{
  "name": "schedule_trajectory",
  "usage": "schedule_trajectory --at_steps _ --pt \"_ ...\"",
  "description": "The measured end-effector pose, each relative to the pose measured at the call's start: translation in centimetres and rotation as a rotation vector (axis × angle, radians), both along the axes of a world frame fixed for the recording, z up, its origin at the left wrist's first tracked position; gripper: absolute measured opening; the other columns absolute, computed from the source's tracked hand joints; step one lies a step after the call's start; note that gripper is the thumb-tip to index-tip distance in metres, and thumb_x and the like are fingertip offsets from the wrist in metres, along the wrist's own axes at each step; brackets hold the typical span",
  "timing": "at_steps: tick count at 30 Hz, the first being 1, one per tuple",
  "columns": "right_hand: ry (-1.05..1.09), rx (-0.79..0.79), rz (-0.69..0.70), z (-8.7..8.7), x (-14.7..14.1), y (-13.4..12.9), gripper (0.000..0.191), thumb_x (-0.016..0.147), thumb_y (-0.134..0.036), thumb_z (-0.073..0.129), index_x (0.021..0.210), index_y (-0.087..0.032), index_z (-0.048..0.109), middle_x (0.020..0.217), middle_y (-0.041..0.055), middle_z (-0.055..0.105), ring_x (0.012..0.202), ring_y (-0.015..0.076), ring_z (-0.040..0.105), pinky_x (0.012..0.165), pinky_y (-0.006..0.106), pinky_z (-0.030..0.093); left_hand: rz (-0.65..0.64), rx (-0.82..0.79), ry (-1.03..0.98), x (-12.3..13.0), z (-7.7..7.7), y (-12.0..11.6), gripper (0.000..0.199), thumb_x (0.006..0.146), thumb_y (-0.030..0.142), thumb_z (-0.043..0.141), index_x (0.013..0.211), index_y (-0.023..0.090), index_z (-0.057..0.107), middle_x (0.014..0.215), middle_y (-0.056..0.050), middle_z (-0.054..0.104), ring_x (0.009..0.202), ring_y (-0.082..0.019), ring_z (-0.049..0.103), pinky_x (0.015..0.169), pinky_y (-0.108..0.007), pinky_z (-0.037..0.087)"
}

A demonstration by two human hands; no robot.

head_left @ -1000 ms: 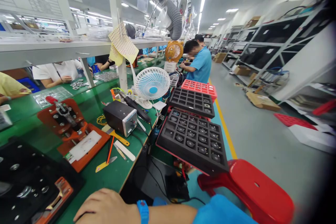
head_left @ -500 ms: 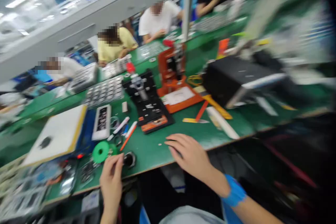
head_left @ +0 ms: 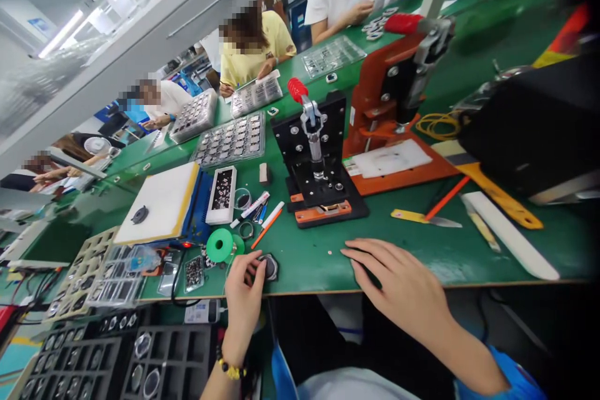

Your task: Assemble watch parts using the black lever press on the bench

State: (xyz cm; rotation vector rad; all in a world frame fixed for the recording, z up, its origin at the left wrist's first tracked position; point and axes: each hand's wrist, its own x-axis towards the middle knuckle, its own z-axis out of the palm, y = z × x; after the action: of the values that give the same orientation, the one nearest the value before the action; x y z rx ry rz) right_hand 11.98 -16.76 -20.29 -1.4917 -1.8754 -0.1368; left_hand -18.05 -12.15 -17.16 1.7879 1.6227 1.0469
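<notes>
My left hand (head_left: 244, 284) is at the table's front edge, its fingers curled and its thumb and fingertips at the left edge of a dark, round watch case (head_left: 270, 267). Part of that case is hidden behind the fingers. Flat on the green tabletop lies my right hand (head_left: 398, 278), fingers stretched out and holding nothing. Just left of its fingertips is a tiny pale piece (head_left: 329, 252). Beyond the hands stands a black toggle-clamp press (head_left: 319, 169) with a red handle. A green spool (head_left: 219, 245) sits behind my left hand.
An orange press (head_left: 379, 106) stands at the back right. A yellow-handled knife (head_left: 407, 217), a scraper (head_left: 506, 194) and a white strip (head_left: 510, 234) lie right. Left are a white-topped blue box (head_left: 159, 200), a tray of small parts (head_left: 222, 195) and pens. Co-workers sit opposite.
The view has swung to the left and steadied, so the bench appears further right and sharper. Both hands keep about the same places on the bench, the left still beside the watch case.
</notes>
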Motion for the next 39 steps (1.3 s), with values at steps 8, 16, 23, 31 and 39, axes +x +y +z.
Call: schedule_trajectory --at_steps 8,16,23,31,39 --pt "-0.005 0.008 -0.005 0.1 -0.1 -0.1 0.024 0.108 -0.024 0.05 0.115 -0.022 0.073 0.122 0.0024 0.074 0.112 0.0225 0.067 0.096 0.038 0.048 -0.025 0.028 0.02 0.2 0.2 -0.2 0.022 0.1 0.04 0.069 0.108 0.022 0.078 0.091 -0.004 0.068 0.072 -0.014 0.059 0.062 -0.023 0.047" --pt "0.027 -0.018 -0.002 0.0 -0.2 -0.1 0.024 0.106 -0.022 0.051 0.114 -0.023 0.073 0.123 0.0029 0.074 0.112 0.023 0.068 0.097 0.039 0.049 -0.036 0.085 0.126 0.1 0.3 -0.1 0.021 0.102 0.038 0.066 0.113 0.024 0.077 0.099 -0.007 0.069 0.083 -0.018 0.065 0.067 -0.027 0.053" --pt "0.037 -0.015 0.007 0.2 -0.1 -0.2 0.024 0.106 -0.019 0.051 0.115 -0.023 0.072 0.123 0.0028 0.074 0.114 0.0224 0.066 0.098 0.038 0.048 -0.25 0.417 0.456 -0.4 -0.4 -1.2 0.036 0.102 0.022 0.064 0.137 0.03 0.068 0.135 -0.007 0.071 0.128 -0.028 0.064 0.109 -0.046 0.054" --pt "0.098 -0.036 -0.006 0.6 -0.4 -0.4 0.026 0.103 -0.015 0.051 0.113 -0.023 0.073 0.121 0.0052 0.074 0.114 0.0234 0.068 0.095 0.04 0.053 -0.356 0.45 0.583 -1.6 0.0 -1.3 0.05 0.102 0.018 0.059 0.15 0.033 0.058 0.147 -0.005 0.064 0.142 -0.029 0.055 0.113 -0.047 0.054" --pt "0.2 -0.136 -0.01 2.4 0.4 0.5 0.029 0.104 -0.02 0.051 0.128 -0.024 0.067 0.137 0.0102 0.066 0.126 0.0263 0.064 0.103 0.047 0.059 -0.379 0.226 0.409 1.6 3.0 4.5 0.027 0.104 0.045 0.059 0.121 0.03 0.074 0.136 -0.008 0.07 0.123 -0.029 0.068 0.107 -0.048 0.056"
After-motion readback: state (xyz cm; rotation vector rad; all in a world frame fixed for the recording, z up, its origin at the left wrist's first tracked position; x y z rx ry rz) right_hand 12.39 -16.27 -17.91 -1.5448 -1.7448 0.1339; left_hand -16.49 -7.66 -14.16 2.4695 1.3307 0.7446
